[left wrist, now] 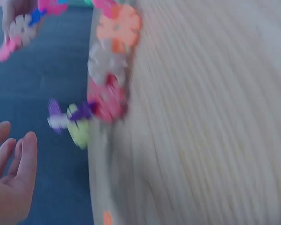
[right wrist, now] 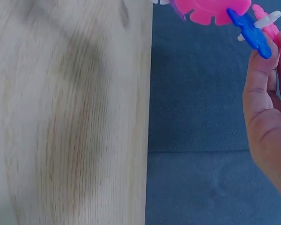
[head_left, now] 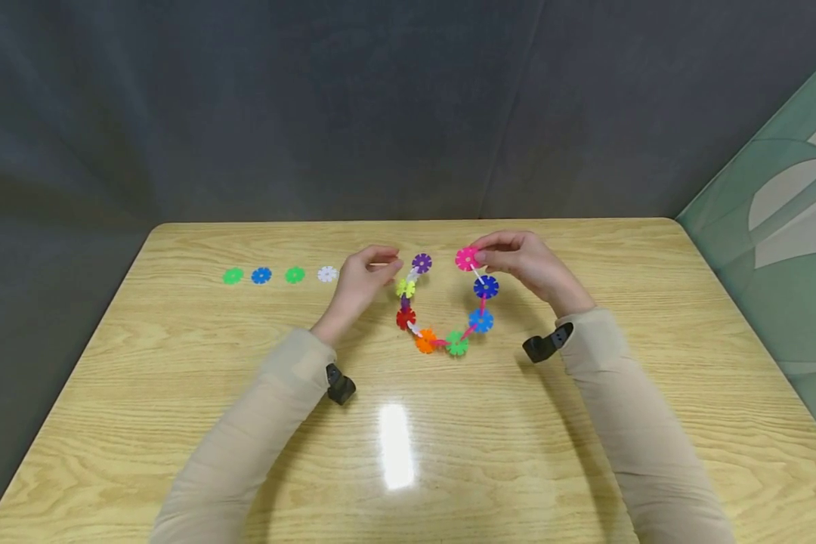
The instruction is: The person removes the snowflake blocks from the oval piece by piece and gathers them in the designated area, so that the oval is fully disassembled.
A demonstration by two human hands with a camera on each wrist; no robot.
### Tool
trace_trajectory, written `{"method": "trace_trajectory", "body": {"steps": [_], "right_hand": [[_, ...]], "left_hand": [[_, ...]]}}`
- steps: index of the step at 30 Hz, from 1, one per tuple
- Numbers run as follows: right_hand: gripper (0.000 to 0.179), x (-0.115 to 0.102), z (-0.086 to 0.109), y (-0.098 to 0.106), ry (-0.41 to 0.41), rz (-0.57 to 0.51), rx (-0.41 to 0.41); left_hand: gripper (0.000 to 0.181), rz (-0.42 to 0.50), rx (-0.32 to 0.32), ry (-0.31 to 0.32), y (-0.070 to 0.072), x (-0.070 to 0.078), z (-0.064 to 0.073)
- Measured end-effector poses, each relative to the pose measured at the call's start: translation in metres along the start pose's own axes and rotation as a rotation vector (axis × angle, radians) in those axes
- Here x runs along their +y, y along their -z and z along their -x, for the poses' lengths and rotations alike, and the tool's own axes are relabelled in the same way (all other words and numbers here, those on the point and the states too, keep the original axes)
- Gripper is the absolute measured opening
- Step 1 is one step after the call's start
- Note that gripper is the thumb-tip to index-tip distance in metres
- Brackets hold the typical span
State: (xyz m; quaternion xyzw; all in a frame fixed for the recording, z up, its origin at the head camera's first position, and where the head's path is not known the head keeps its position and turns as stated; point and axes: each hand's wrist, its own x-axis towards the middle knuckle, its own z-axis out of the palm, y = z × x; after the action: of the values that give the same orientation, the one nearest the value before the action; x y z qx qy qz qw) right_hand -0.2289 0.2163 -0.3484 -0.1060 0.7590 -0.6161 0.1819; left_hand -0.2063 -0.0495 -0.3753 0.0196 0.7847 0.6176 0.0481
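A chain of notched plastic snowflake discs curves in an open ring above the table, with more discs set crosswise as links. My right hand (head_left: 532,264) pinches the pink disc (head_left: 467,259) at one end between thumb and fingers. Below it hang a dark blue disc (head_left: 486,286), a blue disc (head_left: 480,320) and a green disc (head_left: 457,344). An orange disc (head_left: 426,341), a red disc (head_left: 406,318) and a yellow disc (head_left: 405,289) lead to the purple end disc (head_left: 421,263). My left hand (left wrist: 11,180), fingers extended and spread from the thumb, is near that end without touching it.
Left of my left hand, a row of loose discs lies on the wooden table (head_left: 177,363): a green disc (head_left: 233,276), a blue disc (head_left: 261,276), another green disc (head_left: 295,275) and a white disc (head_left: 327,274). A dark curtain (head_left: 408,113) hangs behind the far edge.
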Motion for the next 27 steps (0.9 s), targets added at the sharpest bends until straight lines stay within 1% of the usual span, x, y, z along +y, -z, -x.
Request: {"method": "trace_trajectory", "body": {"steps": [3, 7, 15, 18, 23, 27], "right_hand": [[0.014, 0.000, -0.003, -0.004, -0.005, 0.011, -0.012], [0.014, 0.002, -0.006, -0.011, 0.001, 0.022, -0.040], [0.015, 0.002, -0.010, -0.026, 0.009, 0.016, -0.085], [0.015, 0.001, -0.011, -0.030, 0.012, 0.025, -0.099], [0.019, 0.000, -0.011, -0.035, 0.003, 0.043, -0.124], [0.025, 0.001, -0.010, -0.034, -0.007, 0.063, -0.129]], "left_hand": [[0.036, 0.035, -0.068, -0.015, -0.008, 0.008, 0.006], [0.036, 0.067, -0.135, -0.023, -0.017, 0.013, 0.010], [0.035, 0.105, -0.222, -0.002, -0.028, 0.019, 0.017], [0.033, 0.105, -0.226, 0.002, -0.030, 0.020, 0.017], [0.031, 0.080, -0.200, 0.004, -0.031, 0.020, 0.018], [0.029, 0.089, -0.178, 0.002, -0.030, 0.019, 0.018]]}}
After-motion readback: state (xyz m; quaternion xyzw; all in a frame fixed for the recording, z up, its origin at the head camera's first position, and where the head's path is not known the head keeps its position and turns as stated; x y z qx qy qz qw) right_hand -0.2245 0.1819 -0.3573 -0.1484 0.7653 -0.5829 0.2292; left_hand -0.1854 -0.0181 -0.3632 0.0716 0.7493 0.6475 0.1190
